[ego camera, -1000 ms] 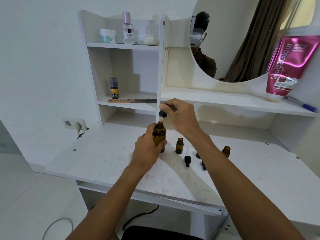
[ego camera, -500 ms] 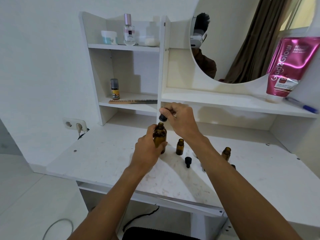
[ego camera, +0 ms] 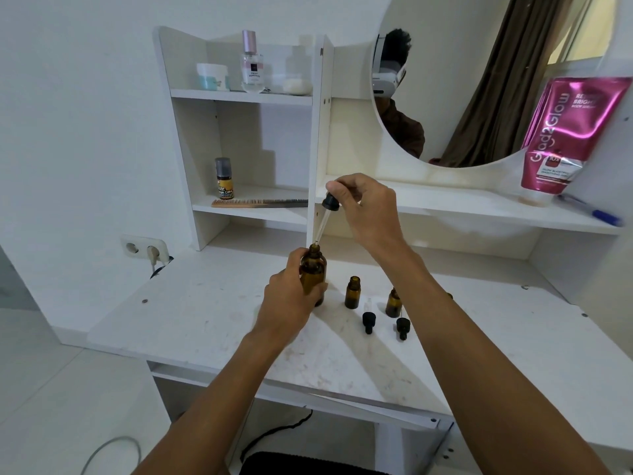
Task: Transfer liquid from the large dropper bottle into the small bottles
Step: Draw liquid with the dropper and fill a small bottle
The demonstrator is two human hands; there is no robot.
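Filling most of the view, the white desk (ego camera: 205, 313) is carrying all the task things, w/ a shelf unit (ego camera: 239, 97) rising at its 11 o'clock and a round mirror (ego camera: 479, 80) at 1 o'clock. A pink tube (ego camera: 568, 138) is standing cap-down on the ledge at approx. 2 o'clock.

The left hand (ego camera: 287, 303) is coming in from 7 o'clock and is gripping the large dropper bottle (ego camera: 313, 269), fingers curled round its body. This amber bottle is standing upright on the desk, near the centre, mouth open.

The right hand (ego camera: 370, 207) is hanging at 1 o'clock of that bottle, above it, fingers pinching together on the black top of the dropper (ego camera: 331, 201). The glass pipe is tilting down toward 7 o'clock and its tip is sitting right at the bottle mouth; whether it is inside, I cannot tell.

At 3 o'clock of the large bottle, one small bottle (ego camera: 353, 293) is standing open and upright, apart from it. A second small bottle (ego camera: 393, 303) is standing further along at 3 o'clock, partly hidden behind the right forearm.

Two black caps (ego camera: 368, 320) (ego camera: 403, 326) are lying at 6 o'clock of the small bottles, near them but not touching.

On the lower shelf a comb (ego camera: 260, 202) is lying flat, a small spray can (ego camera: 224, 180) standing just behind its left end.
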